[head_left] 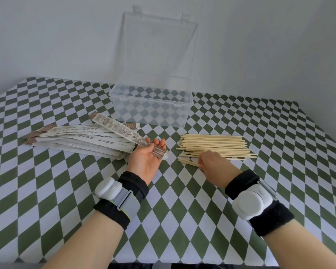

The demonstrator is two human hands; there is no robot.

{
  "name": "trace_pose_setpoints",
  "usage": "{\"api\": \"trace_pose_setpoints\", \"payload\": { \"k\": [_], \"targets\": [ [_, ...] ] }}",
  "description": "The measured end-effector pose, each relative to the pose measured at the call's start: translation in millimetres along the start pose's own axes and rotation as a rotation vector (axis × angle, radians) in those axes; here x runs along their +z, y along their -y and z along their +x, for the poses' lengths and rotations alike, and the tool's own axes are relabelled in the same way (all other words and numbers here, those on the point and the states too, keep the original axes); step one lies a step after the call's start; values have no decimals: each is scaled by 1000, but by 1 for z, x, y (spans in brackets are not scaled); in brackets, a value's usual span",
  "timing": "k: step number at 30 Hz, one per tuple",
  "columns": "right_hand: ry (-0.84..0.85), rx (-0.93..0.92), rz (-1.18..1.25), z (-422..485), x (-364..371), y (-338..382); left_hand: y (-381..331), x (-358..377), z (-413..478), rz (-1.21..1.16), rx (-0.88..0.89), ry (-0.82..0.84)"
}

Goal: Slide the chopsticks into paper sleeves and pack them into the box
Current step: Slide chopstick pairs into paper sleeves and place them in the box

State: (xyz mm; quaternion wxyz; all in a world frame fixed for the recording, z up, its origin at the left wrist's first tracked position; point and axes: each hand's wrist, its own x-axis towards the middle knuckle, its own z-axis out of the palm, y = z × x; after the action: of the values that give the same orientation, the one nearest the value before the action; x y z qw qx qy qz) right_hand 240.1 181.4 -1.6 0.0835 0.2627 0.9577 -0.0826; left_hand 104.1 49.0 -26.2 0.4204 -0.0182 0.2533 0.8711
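Lifting a pair for the held sleeve

The open box (pixel 151 100) stands empty at the back, with sleeves (pixel 80 144) heaped on the left and chopsticks (pixel 215 145) piled on the right. The left hand (pixel 146 158), palm up, pinches one sleeve (pixel 122 131) near its patterned end. The right hand (pixel 215 166) curls its fingers onto a pair (pixel 188 163) at the pile's near edge. Best to level both tips before aiming at the sleeve's mouth. The sticks are pale, thin and plain.

Single head camera; faces forward, down; close over table (pixel 47 171).

Soft even daylight, faint shadows, no glare; wide-angle bending at edges; sharp centre, slight softness overall.
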Motion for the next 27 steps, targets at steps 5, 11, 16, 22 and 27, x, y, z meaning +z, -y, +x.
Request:
{"api": "trace_pose_setpoints", "payload": {
  "k": [5,11,16,22,27],
  "targets": [
    [-191,-40,191,-11,5,15,1,1,-1,37,10,-13],
    [-395,-245,207,-19,22,21,3,4,-2,52,47,-42],
    [-348,-281,157,-15,28,20,2,0,0,41,49,-30],
    [-317,-221,71,-14,28,23,3,-1,1,54,57,25],
    [-290,-190,49,-14,28,24,3,-3,2,133,80,106]
  ]
}}
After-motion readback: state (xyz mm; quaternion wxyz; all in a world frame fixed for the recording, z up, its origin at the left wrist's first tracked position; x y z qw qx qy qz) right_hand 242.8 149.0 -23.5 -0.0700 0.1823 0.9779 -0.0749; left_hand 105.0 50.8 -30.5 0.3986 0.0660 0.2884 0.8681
